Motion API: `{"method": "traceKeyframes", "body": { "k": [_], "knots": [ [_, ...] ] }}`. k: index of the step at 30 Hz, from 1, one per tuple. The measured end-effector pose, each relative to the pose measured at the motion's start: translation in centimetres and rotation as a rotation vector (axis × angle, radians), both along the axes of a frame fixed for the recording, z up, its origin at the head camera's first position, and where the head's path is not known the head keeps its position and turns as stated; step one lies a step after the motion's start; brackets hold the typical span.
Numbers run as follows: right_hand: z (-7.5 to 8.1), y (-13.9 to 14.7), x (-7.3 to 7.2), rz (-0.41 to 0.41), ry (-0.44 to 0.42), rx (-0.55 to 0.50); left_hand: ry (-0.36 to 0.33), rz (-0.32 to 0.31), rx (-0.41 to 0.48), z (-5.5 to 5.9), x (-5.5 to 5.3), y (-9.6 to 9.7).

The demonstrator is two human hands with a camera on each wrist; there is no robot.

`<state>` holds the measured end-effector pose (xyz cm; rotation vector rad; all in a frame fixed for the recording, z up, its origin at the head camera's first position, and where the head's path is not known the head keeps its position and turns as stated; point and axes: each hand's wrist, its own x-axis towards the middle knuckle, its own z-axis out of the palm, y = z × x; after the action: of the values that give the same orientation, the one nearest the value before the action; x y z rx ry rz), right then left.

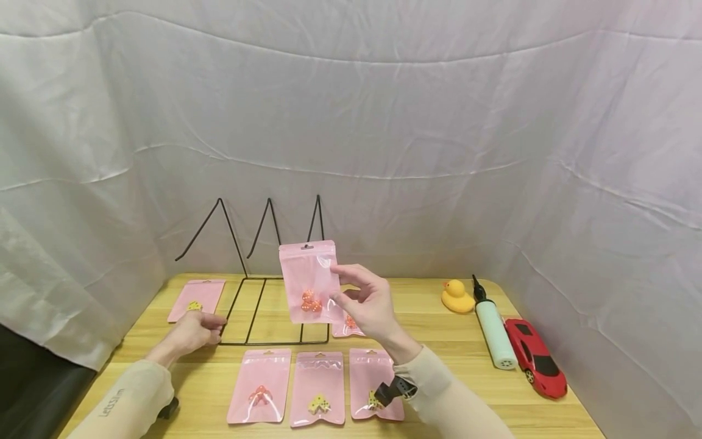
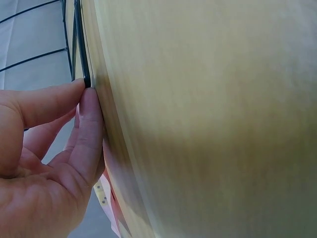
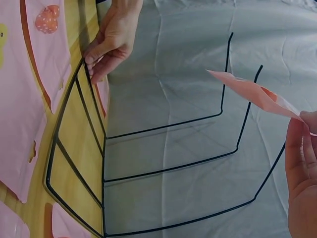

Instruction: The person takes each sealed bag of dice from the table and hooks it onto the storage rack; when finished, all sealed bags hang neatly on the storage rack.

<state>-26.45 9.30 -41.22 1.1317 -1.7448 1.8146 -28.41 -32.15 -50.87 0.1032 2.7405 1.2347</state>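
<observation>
My right hand [image 1: 366, 302] pinches the right edge of a pink zip bag [image 1: 307, 268] with orange dice showing through its front. The bag is held upright in front of a black wire rack [image 1: 258, 311], near its right-hand prong. In the right wrist view the bag [image 3: 257, 94] appears edge-on beside the prongs. At the rack's front left corner, my left hand [image 1: 192, 332] pinches the base wire between thumb and fingers, as the left wrist view shows at the wire [image 2: 81, 49]. Three bent prongs rise from the rack's back.
A pink bag with yellow dice [image 1: 200, 292] lies left of the rack. More pink bags, including one with orange dice [image 1: 259, 378] and one with yellow dice [image 1: 318, 381], lie in front. At right are a rubber duck [image 1: 457, 297], a hand pump [image 1: 495, 335] and a red toy car [image 1: 534, 360].
</observation>
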Motion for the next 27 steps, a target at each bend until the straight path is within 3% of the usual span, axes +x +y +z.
{"method": "traceKeyframes", "body": {
  "k": [14, 27],
  "knots": [
    [0.2, -0.5, -0.6, -0.027, -0.047, 0.009, 0.003, 0.001, 0.017, -0.1, -0.1, 0.0],
    [0.1, -0.8, -2.2, -0.071, -0.076, 0.013, 0.004, 0.007, 0.007, -0.3, -0.3, -0.2]
  ]
}}
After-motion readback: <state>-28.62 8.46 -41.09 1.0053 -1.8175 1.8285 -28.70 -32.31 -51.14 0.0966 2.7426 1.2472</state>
